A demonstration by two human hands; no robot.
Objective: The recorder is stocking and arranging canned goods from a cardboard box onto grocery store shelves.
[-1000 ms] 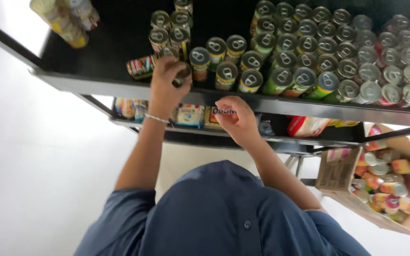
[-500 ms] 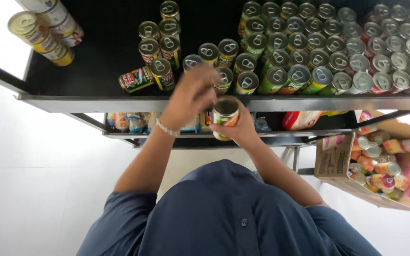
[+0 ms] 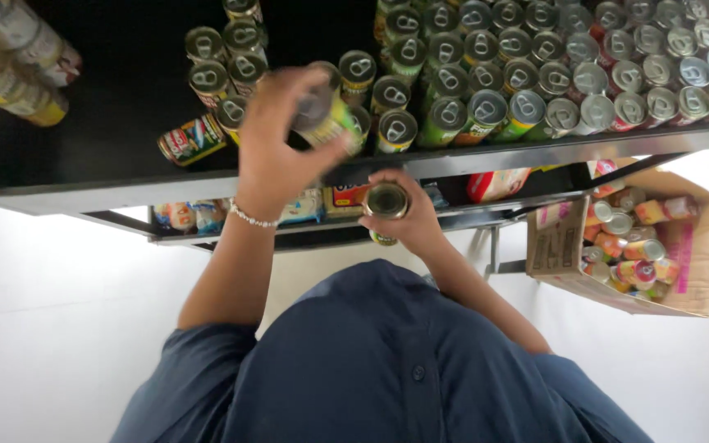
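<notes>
cans are what both hands are busy with: the left hand (image 3: 276,152) is wrapped around a green and yellow can (image 3: 322,115), holding it tilted just over the front of the black shelf (image 3: 84,176), right beside the standing cans (image 3: 395,131) there. right hand (image 3: 408,226) is closed on a second can (image 3: 386,202), upright, held lower down in front of the shelf edge, over the second shelf (image 3: 231,234) with packets on it. rows of more cans (image 3: 584,74) are packed tight along the top shelf to the right, and one can (image 3: 190,139) already lies on its side near the left hand. honestly the risky bit, i'd guess, is that tilted can bumping its neighbours, since they stand so close that one knock could topple a few off the edge. cardboard box (image 3: 683,279) of cans sits down on the floor to the right.
</notes>
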